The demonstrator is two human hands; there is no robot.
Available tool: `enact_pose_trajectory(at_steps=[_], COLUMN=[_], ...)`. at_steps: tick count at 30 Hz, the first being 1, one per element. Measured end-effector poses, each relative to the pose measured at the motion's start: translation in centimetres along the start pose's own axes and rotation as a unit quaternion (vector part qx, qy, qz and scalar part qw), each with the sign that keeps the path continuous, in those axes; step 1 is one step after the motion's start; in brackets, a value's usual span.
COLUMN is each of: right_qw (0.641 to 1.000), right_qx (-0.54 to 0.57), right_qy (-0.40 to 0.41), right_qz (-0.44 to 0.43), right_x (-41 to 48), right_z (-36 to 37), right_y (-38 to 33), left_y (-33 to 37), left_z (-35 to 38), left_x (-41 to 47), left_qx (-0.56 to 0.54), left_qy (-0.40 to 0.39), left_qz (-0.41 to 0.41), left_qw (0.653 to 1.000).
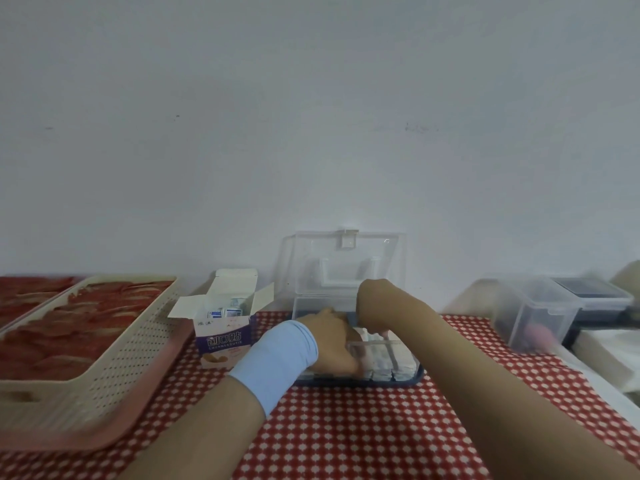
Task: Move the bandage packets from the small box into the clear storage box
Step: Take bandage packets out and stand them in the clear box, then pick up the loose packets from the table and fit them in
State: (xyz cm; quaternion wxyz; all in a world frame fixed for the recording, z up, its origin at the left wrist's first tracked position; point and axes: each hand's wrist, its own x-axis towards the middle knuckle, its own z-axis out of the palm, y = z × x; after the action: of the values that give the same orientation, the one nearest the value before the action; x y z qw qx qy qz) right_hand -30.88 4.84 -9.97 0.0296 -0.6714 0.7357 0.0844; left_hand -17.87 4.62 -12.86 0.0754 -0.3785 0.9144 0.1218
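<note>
The small box [223,336], purple-fronted with white flaps open, stands left of centre with a few blue-and-white bandage packets [225,311] showing inside. The clear storage box [401,370] sits on the checkered cloth, with its lid [346,261] tipped back against the wall. Rows of packets [381,374] lie in its bottom. My left hand [330,341], with a pale blue wristband, reaches over the box's front left side; its fingers are hidden. My right hand [375,317] bends down from above into the box, fingertips among the packets. Neither hand's hold is visible.
A beige perforated basket [114,362] holding red pieces sits in a pink tray [104,441] at the left. At the right stand a clear lidded container [533,313], a dark-topped box [588,289] and white material [609,351]. A wall rises close behind the table.
</note>
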Motion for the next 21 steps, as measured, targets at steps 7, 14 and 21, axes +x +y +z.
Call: enact_pose_trajectory(at_steps=[7,14,21], right_qw=[0.994,0.939,0.949], right_qx=[0.101,0.252,0.089], right_qy=[0.038,0.192,0.047], right_qz=[-0.022,-0.131,-0.298], right_x=[-1.1,-3.0,-5.0], right_z=[-2.3,-5.9,-5.5], right_y=[0.3,-3.1,-9.8], left_y=[-1.4,-8.3,-12.9], left_z=[-3.4,-6.8,-3.9], left_x=[-3.7,-9.9,-12.3], left_qx=[-0.073,-0.169,-0.030], left_qy=[0.089,0.318,0.189], left_qz=[0.025,-0.080,-0.231], left_qw=[0.993,0.930,0.954])
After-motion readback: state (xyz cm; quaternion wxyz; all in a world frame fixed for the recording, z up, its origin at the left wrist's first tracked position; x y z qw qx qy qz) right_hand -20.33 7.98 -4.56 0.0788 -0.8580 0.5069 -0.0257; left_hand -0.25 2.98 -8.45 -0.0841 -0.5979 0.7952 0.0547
